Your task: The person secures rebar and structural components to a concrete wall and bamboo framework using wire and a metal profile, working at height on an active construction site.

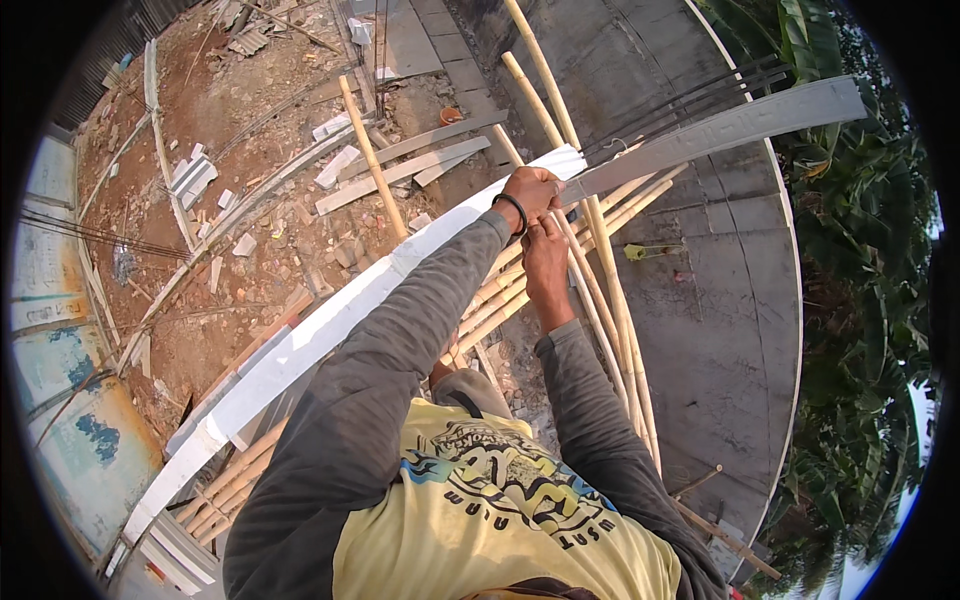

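Observation:
I look down from a height over bamboo poles (612,300) lashed into a scaffold. A long white plank (300,345) runs from lower left up to my hands, where it meets a long grey metal strip (720,125) reaching to the upper right. My left hand (532,192), with a black band on the wrist, is closed over the joint between plank and strip. My right hand (545,252) sits just below it, fingers curled against the strip's underside and the bamboo. What the right fingers pinch is hidden.
Far below at left is red earth (250,200) strewn with rubble, boards and a bamboo pole. A grey concrete slab (720,340) lies at right, with a small yellow-green object (637,251) on it. Banana plants (865,300) edge the right; a painted wall (60,370) the left.

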`<action>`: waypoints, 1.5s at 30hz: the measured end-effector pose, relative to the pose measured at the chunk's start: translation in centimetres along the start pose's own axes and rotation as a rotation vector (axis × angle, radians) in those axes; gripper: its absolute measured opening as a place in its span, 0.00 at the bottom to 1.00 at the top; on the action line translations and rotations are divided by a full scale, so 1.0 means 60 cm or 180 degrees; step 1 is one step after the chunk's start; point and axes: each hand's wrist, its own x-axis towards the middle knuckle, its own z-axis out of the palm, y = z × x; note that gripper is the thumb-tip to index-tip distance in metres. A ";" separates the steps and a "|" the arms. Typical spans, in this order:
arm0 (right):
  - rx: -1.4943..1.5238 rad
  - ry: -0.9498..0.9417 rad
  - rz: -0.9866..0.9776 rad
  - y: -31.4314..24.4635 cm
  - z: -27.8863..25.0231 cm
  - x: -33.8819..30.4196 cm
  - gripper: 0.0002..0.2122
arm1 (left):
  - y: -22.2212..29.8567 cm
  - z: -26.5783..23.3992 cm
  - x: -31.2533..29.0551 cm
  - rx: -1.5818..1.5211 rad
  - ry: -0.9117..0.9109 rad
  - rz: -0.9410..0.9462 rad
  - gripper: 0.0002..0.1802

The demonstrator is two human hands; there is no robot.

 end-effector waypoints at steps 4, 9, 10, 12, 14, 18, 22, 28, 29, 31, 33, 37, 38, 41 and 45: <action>0.0304 0.0458 0.0184 -0.021 -0.003 -0.026 0.14 | -0.010 -0.005 0.001 -0.0108 0.0557 0.0205 0.10; -0.0606 0.1880 -0.1240 -0.032 -0.055 0.070 0.23 | 0.000 0.013 0.008 0.0915 0.0830 0.0809 0.10; -0.0766 0.1857 -0.1355 -0.039 -0.050 0.075 0.23 | -0.005 0.012 0.004 0.0918 0.0809 0.0823 0.10; -0.0885 0.1821 -0.1484 -0.044 -0.045 0.101 0.24 | -0.008 0.010 0.007 0.0941 0.0784 0.0916 0.11; -0.0857 0.1809 -0.1432 -0.038 -0.040 0.116 0.25 | -0.011 0.009 0.009 0.0879 0.0782 0.0872 0.11; -0.1302 0.1950 -0.1583 -0.028 -0.033 0.119 0.20 | -0.020 0.006 0.009 0.0972 0.0740 0.0936 0.11; -0.1384 0.1920 -0.1564 -0.025 -0.046 0.125 0.23 | -0.018 0.015 0.006 0.0967 0.0762 0.0949 0.11; -0.1057 0.1772 -0.1446 -0.031 -0.039 0.111 0.25 | -0.008 -0.005 -0.001 0.1076 0.1000 0.1024 0.13; -0.1008 0.1903 -0.1407 -0.028 -0.040 0.101 0.25 | 0.005 -0.007 -0.011 0.1095 0.0997 0.1006 0.13; -0.0650 0.1884 -0.1116 -0.018 -0.039 0.074 0.23 | 0.008 -0.017 -0.033 0.1088 0.0818 0.0941 0.14; -0.0009 0.1539 -0.0612 -0.010 -0.023 0.026 0.18 | -0.008 -0.030 -0.068 0.1531 0.0911 0.1049 0.14; 0.0746 0.0874 -0.0294 0.024 -0.016 0.001 0.14 | -0.071 -0.027 -0.146 0.1031 0.0962 0.1053 0.11; 0.0947 0.0670 -0.0236 0.025 -0.001 -0.008 0.14 | -0.099 -0.047 -0.164 0.0799 0.0965 0.1080 0.10; 0.0858 0.0257 0.0005 0.013 0.021 -0.057 0.15 | -0.132 -0.087 -0.273 0.1084 0.1056 0.0735 0.12; 0.1125 -0.0199 0.0155 -0.006 0.072 -0.107 0.16 | -0.161 -0.165 -0.445 0.1103 0.0984 0.0736 0.10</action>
